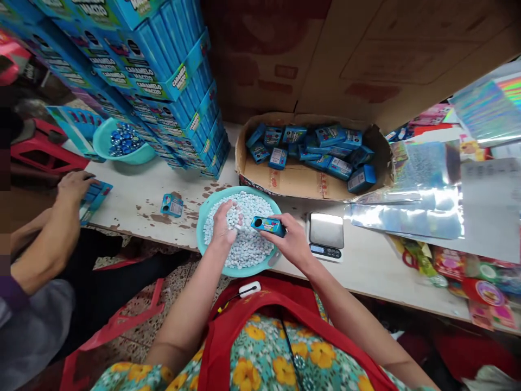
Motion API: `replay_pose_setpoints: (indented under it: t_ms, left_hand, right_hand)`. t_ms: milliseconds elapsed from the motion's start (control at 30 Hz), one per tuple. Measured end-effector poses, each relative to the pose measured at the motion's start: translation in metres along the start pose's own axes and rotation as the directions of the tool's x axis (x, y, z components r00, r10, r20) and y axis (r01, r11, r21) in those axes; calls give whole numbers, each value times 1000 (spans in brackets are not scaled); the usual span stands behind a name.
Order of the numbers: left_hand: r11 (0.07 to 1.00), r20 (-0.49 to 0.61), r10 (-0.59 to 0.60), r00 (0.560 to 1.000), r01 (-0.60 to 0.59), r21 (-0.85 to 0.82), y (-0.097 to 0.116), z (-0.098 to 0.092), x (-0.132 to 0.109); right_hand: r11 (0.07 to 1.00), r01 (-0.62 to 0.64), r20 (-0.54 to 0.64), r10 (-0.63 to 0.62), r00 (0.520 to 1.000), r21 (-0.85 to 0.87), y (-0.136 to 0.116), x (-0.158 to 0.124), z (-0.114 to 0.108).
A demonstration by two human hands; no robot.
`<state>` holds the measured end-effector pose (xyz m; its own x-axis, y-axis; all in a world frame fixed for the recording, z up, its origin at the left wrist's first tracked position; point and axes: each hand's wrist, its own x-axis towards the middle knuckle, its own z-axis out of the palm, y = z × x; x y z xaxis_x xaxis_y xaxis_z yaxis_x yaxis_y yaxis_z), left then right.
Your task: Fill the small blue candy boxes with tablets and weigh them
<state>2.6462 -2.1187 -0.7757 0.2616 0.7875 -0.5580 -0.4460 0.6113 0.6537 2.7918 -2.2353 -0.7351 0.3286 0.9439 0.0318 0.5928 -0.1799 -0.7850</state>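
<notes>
A teal bowl (pixel 202 228) full of small white candies (pixel 252 244) sits at the table's near edge. My left hand (pixel 223 225) rests in the candies with its fingers curled around some of them. My right hand (pixel 287 239) grips a small blue candy box (pixel 267 225), held on its side over the bowl, its end close to my left fingers. A small digital scale (pixel 326 235) stands just right of the bowl.
A cardboard tray (pixel 293 182) of several blue boxes lies behind the bowl. Stacked blue cartons (pixel 171 81) rise at the back left, by a teal bowl (pixel 101 144) of blue pieces. One loose box (pixel 171 205) lies on the table. Another person's hand (pixel 73 187) rests on blue boxes at left. Shiny foil bags (pixel 407 214) lie right.
</notes>
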Motion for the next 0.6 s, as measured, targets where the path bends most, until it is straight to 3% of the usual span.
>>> replay_pose_setpoints:
  t_ms: [67,133,300,467,600]
  left_hand:
    - [994,60,27,998,-20,-111,9,13,-12]
    - [982,71,125,990,-113,-152,11,22,-18]
    - [951,51,303,952,-299,-80,7,30,-15]
    - [964,-42,265,963,-266,-29,6,35,-6]
    - [970,-13,237,971,-237,-49,10,40,-2]
  right_hand:
    - [996,63,56,-59,997,-68,-8,6,9]
    - [987,107,101,-95,990,-123,-14,10,18]
    - [977,143,120,-124,985,-160,-20,17,26]
    - [983,111,118,-94,988,-148,-20,22,21]
    - [989,93,77,-85,993,-113,-22,24,17]
